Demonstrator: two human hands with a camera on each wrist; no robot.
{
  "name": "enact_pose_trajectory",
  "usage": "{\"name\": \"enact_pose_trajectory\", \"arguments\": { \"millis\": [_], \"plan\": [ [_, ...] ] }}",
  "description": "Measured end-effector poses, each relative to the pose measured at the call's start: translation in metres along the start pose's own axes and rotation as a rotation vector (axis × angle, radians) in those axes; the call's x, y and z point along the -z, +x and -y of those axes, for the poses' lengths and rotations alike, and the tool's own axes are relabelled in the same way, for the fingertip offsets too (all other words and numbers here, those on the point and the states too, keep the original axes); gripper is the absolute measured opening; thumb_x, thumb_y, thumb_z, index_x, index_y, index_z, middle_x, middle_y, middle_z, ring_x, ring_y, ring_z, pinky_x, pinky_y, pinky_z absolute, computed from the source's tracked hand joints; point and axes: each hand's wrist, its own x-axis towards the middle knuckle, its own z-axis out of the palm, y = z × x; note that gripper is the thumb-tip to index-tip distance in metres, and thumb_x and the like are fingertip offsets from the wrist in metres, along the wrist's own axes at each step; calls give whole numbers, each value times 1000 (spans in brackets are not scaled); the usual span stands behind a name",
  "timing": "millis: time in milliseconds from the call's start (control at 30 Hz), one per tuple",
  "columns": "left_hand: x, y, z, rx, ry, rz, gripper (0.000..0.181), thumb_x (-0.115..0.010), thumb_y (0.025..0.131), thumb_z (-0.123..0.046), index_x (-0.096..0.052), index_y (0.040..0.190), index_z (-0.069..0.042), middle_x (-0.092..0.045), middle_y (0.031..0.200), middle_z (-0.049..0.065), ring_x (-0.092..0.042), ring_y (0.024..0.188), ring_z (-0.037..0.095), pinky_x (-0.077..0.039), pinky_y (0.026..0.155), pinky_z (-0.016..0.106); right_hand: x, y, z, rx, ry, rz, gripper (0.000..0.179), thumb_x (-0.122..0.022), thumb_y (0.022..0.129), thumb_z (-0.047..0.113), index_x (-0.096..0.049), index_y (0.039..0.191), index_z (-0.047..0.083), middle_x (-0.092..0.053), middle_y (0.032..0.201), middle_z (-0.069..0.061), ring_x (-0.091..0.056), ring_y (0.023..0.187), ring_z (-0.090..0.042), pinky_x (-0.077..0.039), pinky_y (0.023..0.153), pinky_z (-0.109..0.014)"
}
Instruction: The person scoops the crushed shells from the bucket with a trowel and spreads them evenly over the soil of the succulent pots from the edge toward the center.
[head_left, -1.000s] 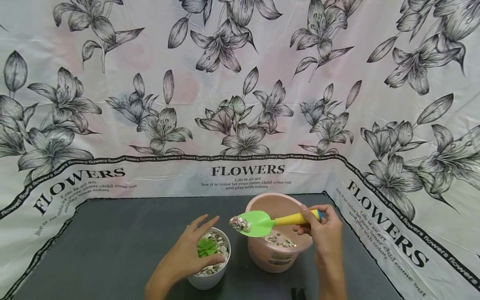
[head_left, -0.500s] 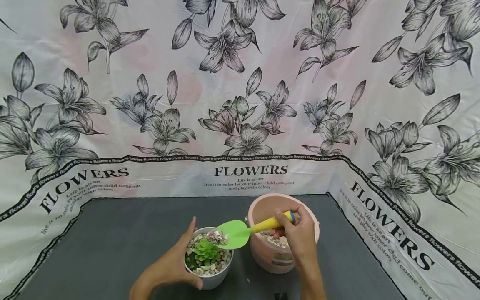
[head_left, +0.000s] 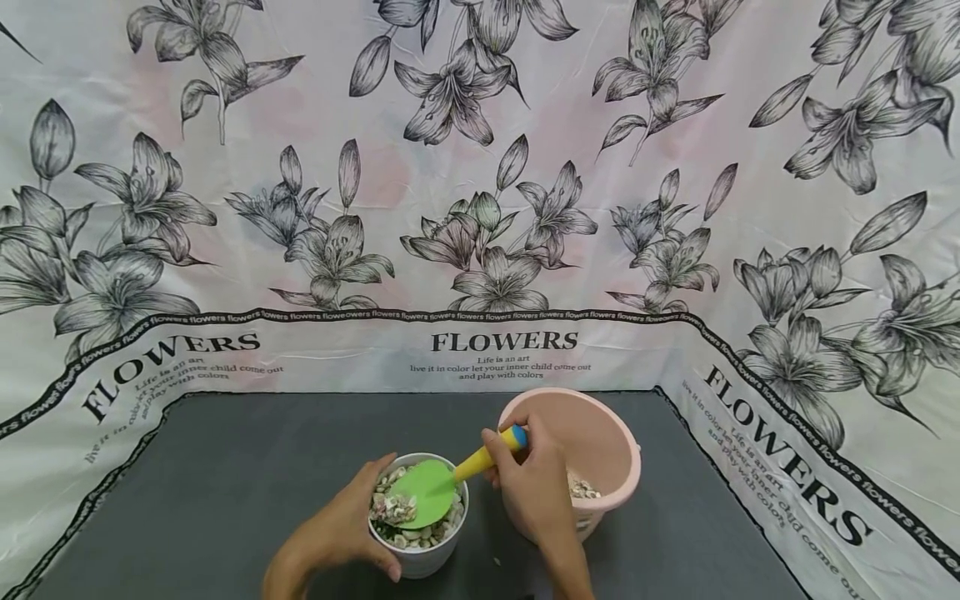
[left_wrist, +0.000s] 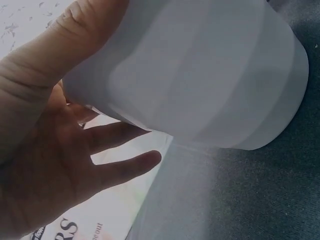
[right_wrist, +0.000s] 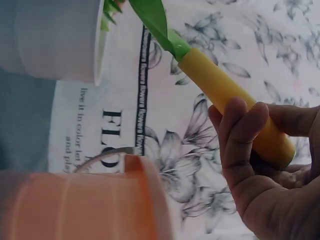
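A white flowerpot point(head_left: 429, 562) filled with pebbles stands front and centre. My left hand point(head_left: 330, 527) grips its left side, the thumb low at the front and the fingers around the back; the left wrist view shows two fingers reaching past the pot's wall point(left_wrist: 200, 75). My right hand point(head_left: 534, 483) holds a small garden trowel by its yellow handle point(right_wrist: 215, 82). The trowel's green blade point(head_left: 429, 496) slants down over the pot, with a heap of pebbles point(head_left: 394, 507) at its tip. The blade covers most of the green plant, whose leaf tips point(right_wrist: 111, 11) show in the right wrist view.
A pink bucket point(head_left: 615, 442) with pebbles point(head_left: 581, 487) in the bottom stands just right of the pot, partly behind my right hand. The dark grey tabletop point(head_left: 247, 467) ends at a flower-printed cloth point(head_left: 502, 267) behind and at both sides.
My right hand has carried the loaded trowel left from over the bucket to the pot, its blade now tilted down. My left hand has gone from over the pot to gripping its side.
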Motion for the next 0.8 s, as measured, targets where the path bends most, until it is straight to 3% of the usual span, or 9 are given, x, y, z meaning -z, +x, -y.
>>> {"name": "enact_pose_trajectory", "arguments": {
  "millis": [133, 333, 467, 633, 800],
  "plan": [
    [1, 1, 2, -17, -3, 16, 143, -106, 51, -35, -23, 162, 3, -43, 152, 24, -47, 141, 42, -48, 111, 52, -7, -6, 7, 178, -126, -9, 21, -78, 96, 16, -61, 106, 8, -64, 75, -4, -57, 55, -1, -54, 54, -20],
    [1, 1, 4, -36, -107, 45, 142, -101, 54, -48, -23, 162, 0, -41, 152, 23, -47, 139, 38, -47, 110, 56, -11, -14, 16, 509, -216, 46, 20, -76, 97, 11, -60, 108, 7, -64, 81, 1, -50, 61, 8, -49, 54, -14],
    [-1, 1, 4, -47, -135, 47, 141, -98, 54, -52, -23, 161, 0, -38, 152, 25, -45, 140, 40, -45, 111, 58, -8, -17, 19, 640, -234, 28, 22, -76, 96, 7, -61, 111, 7, -68, 85, 1, -49, 64, 6, -45, 55, -10],
    [0, 1, 2, 4, -132, 43, 141, -101, 55, -44, -21, 160, 3, -36, 154, 28, -43, 143, 46, -43, 113, 63, 10, -10, 17, 705, -214, -190, 27, -80, 87, -3, -64, 110, -1, -74, 92, -8, -61, 70, -4, -50, 64, -10],
    [2, -2, 2, 32, -136, 39, 140, -104, 56, -34, -19, 161, 4, -36, 154, 28, -43, 143, 46, -43, 113, 61, 49, 3, 13, 613, -185, -451, 26, -77, 88, -8, -62, 110, -13, -73, 85, -20, -60, 69, 6, -50, 58, -8]
  ]
}}
